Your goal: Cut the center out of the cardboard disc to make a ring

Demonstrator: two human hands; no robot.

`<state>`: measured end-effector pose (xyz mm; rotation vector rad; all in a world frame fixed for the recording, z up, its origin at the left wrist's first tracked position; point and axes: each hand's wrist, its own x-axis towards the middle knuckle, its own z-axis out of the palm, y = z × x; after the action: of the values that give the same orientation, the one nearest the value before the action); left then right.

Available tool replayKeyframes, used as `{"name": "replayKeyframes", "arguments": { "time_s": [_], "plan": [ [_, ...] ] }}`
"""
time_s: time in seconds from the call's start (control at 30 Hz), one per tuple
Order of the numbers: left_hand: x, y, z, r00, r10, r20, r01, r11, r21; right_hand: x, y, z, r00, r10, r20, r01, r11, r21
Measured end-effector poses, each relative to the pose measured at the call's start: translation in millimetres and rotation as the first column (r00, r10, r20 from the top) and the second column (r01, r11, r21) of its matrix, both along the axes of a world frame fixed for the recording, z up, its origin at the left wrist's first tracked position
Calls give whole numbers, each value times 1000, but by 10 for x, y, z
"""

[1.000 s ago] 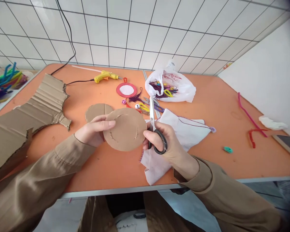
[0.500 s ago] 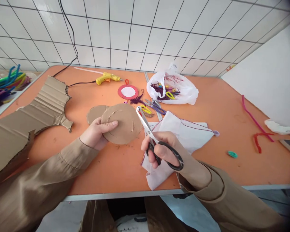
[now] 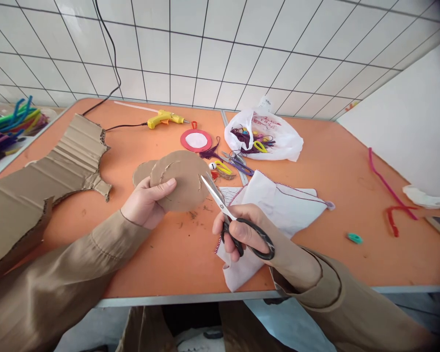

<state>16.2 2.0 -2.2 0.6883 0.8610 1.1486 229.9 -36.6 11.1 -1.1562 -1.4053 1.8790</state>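
My left hand [image 3: 148,200] grips a round cardboard disc [image 3: 183,183] by its left side, thumb on top. Two rough slits or scratches mark the disc's face. In my right hand [image 3: 247,227] are scissors [image 3: 223,208] with black handles, fingers through the loops. Their blades point up and left, with the tips over or at the disc's right edge; whether they touch it I cannot tell. Behind the disc lies another rounded cardboard piece [image 3: 141,172]. White cloth [image 3: 278,203] with dark red stitching lies under and beyond my right hand.
A large cut cardboard sheet [image 3: 33,188] covers the left. Toward the wall lie a yellow glue gun [image 3: 165,119], a red-rimmed disc [image 3: 196,141], purple-handled pliers [image 3: 242,165] and a white plastic bag [image 3: 284,139]. Pipe cleaners [image 3: 392,188] and a teal item [image 3: 355,238] are at right.
The disc has risen and shifted slightly left in my left hand. The scissors have moved a little left and down, their tips now lower against the disc's right side.
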Motion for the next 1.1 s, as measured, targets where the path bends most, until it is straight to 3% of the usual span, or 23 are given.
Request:
{"name": "replayKeyframes", "arguments": {
  "time_s": [0.4,1.1],
  "plan": [
    [9,-15,-9,999,-16,-34,17,1000,16,-14,8,18,994,-23,109,27,999,-39],
    [21,-61,6,996,-15,-90,13,999,-30,-58,8,-14,994,-31,102,39,997,-68]
  ]
}}
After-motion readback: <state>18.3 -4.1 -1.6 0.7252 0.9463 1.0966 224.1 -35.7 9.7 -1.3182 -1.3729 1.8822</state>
